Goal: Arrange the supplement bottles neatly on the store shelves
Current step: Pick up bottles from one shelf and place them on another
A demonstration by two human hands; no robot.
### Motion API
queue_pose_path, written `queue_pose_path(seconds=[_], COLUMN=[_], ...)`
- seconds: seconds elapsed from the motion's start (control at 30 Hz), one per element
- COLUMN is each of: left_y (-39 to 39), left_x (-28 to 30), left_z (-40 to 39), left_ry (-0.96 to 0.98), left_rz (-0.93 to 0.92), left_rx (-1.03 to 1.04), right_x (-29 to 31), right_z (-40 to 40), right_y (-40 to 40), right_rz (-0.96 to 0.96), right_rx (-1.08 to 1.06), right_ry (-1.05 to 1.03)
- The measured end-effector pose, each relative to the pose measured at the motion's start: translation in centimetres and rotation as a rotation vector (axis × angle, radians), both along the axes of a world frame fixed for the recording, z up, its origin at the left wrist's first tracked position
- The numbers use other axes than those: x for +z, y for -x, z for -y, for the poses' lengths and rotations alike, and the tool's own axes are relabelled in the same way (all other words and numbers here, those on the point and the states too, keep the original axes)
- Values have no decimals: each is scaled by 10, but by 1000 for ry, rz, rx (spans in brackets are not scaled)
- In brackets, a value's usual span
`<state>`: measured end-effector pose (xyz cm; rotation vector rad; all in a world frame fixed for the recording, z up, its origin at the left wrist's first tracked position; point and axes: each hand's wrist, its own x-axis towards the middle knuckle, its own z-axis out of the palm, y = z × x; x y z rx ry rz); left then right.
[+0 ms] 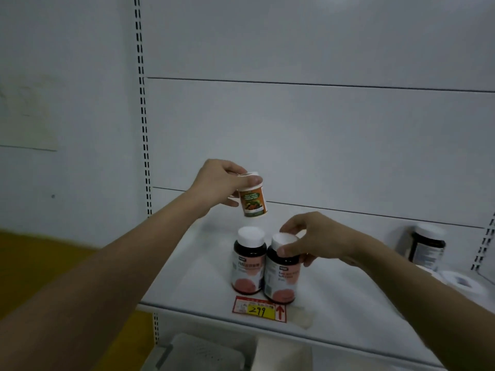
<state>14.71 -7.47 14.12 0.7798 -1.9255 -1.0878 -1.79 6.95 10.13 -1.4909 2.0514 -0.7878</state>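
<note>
Up and left of the price tag (258, 309), left hand (218, 184) pinching the white cap of a small orange-labelled bottle (252, 198), carried clear above the shelf (348, 287), tilted a little. Directly behind the tag, two dark bottles side by side, touching: left dark bottle (248, 261) standing free, right dark bottle (281, 269) gripped at its cap by the right hand (312, 241). Step in hand, by the look of it: squaring the pair while bringing in a third. Next, probably: setting the small one down upright next to or behind them (without knocking either). Far right of the tag, another dark bottle (427, 246), blurred, label unreadable; something white just below it, cut off, not identifiable.
</note>
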Motion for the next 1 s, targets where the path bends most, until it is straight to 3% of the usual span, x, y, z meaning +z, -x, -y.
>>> queue_pose_path(seconds=[0.17, 0.27, 0.33, 0.6, 0.77, 0.87, 1.0], left_y=[3, 9, 15, 35, 48, 61, 87], left_x=[5, 16, 25, 45, 18, -3, -23], left_z=[0, -7, -16, -83, -140, -181, -240], left_ry=[-31, -21, -15, -42, -43, -97, -76], left_rz=[8, 1, -16, -112, -101, -142, -99], left_rx=[-72, -128, -175, -343, -460, -484, -493], right_x=[13, 24, 27, 24, 16, 12, 28], right_z=[-7, -15, -23, -75, -130, -175, -243], right_y=[-8, -11, -11, 0, 13, 26, 54], right_rz=[-82, -75, 8, 374, 619, 519, 121], right_rx=[-10, -162, -219, -220, -171, -131, -235], right_ry=[-49, 264, 414, 624, 682, 561, 491])
